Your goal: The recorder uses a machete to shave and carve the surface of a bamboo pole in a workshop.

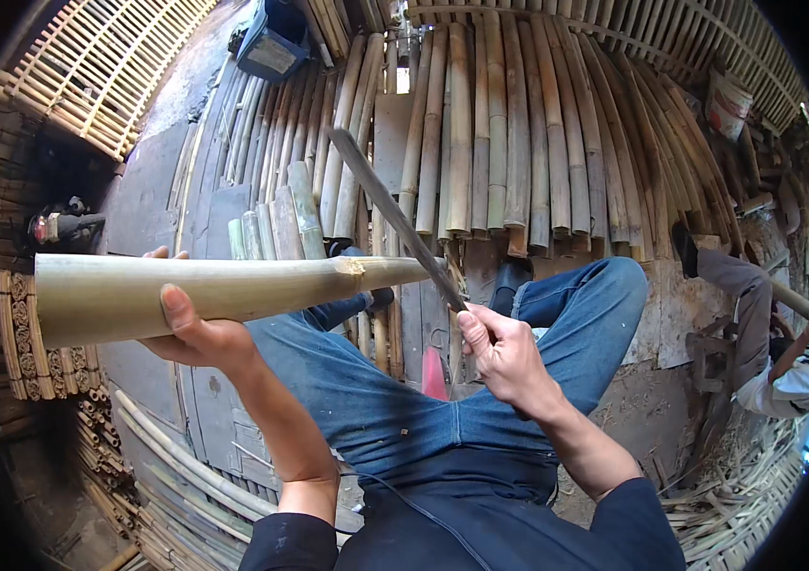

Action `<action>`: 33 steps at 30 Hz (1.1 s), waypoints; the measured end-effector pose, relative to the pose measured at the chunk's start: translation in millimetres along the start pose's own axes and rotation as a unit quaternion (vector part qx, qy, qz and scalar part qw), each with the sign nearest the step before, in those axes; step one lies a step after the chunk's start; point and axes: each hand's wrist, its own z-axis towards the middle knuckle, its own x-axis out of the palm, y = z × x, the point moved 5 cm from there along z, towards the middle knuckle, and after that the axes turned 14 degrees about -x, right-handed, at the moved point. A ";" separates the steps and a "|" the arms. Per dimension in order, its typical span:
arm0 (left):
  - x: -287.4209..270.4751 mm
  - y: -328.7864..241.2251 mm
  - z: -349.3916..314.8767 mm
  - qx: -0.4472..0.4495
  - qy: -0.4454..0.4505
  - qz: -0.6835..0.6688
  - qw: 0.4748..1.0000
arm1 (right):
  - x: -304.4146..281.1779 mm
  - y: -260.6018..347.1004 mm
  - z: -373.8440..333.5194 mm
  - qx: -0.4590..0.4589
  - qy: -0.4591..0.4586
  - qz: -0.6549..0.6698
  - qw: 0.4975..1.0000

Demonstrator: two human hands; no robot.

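My left hand [203, 335] is wrapped under a thick pale-green bamboo pole [271, 284], its thumb along the near side. The pole lies nearly level across my lap, with the wide end at the left and a node with a rough nick right of its middle. In my right hand [504, 357] is a long dark machete [387, 205], gripped at its lower end. Its blade slants up and left, crossing the pole's narrow right end. That end is partly hidden behind the blade, so I cannot tell if the two touch. Thin slivers hang just beside my right fist.
Bamboo poles [495, 133] lie side by side ahead, with short cut pieces [281, 221] nearer. A blue bin [272, 48] stands far left, a white bucket [728, 103] far right. Bundled sticks [26, 333] are stacked at left. Another person [752, 295] sits at right holding a pole.
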 end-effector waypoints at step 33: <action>-29.3 60.5 29.5 -0.098 -0.009 -0.032 0.995 | 76.3 -202.7 39.9 0.322 -0.149 0.439 0.826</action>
